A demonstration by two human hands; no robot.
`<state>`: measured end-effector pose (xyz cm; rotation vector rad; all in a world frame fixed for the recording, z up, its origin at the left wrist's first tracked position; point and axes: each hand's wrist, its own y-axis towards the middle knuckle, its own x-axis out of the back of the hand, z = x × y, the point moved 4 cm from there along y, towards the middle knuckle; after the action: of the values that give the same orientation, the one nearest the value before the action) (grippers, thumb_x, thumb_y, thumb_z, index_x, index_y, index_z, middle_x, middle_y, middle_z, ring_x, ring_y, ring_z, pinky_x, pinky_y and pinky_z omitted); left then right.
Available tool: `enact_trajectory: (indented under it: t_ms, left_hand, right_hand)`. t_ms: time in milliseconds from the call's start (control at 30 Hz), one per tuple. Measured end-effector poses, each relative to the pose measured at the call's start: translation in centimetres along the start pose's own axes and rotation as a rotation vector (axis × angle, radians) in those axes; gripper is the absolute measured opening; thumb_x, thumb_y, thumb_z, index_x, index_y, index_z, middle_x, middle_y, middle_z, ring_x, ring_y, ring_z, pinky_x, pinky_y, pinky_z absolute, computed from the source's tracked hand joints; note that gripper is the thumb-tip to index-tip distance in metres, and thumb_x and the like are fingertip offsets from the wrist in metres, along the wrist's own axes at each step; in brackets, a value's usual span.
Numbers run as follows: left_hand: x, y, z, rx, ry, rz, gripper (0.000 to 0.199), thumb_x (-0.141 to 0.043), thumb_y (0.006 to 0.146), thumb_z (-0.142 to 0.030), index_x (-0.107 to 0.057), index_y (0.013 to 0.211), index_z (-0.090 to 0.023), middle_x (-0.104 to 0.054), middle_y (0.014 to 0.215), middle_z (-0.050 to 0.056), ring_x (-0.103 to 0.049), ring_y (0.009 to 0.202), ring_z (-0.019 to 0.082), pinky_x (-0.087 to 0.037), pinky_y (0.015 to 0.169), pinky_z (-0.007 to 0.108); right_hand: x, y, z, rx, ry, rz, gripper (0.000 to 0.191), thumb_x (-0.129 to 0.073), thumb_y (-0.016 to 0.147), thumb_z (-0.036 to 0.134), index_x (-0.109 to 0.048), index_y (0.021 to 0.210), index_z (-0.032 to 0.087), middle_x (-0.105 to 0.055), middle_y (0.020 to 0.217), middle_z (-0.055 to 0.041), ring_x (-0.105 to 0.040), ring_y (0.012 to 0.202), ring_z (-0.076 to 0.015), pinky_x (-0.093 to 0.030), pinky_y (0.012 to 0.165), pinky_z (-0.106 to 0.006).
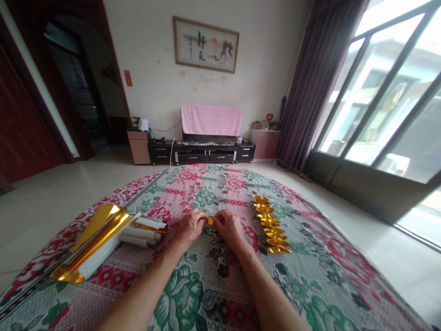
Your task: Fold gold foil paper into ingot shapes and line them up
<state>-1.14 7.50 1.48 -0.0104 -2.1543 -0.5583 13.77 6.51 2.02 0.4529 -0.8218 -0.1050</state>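
Note:
A small piece of gold foil paper is stretched between my two hands above the flowered cloth. My left hand pinches its left end, and my right hand pinches its right end. On the right of the cloth, several folded gold pieces with pointed ends stand in a row. To the left lie a stack of gold foil sheets and several rolled white-and-gold pieces. The fingers partly cover the piece between them.
The flowered cloth covers the surface under my arms. Beyond it stand a low black cabinet and a screen under a pink cloth. A purple curtain and large windows are on the right, and a doorway is on the left.

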Motion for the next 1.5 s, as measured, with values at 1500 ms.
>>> enact_trajectory:
  t_ms: [1500]
  left_hand:
    - [0.2, -0.2, -0.1, -0.072, 0.095, 0.007, 0.020, -0.053, 0.080, -0.026, -0.069, 0.091, -0.024, -0.058, 0.085, 0.005, -0.054, 0.086, 0.017, -0.043, 0.083, 0.029]
  right_hand:
    - [-0.6, -0.5, 0.6, -0.014, -0.150, -0.034, 0.018, -0.055, 0.080, 0.031, -0.069, 0.078, 0.021, -0.060, 0.084, -0.0053, -0.055, 0.080, -0.0150, -0.038, 0.075, -0.024]
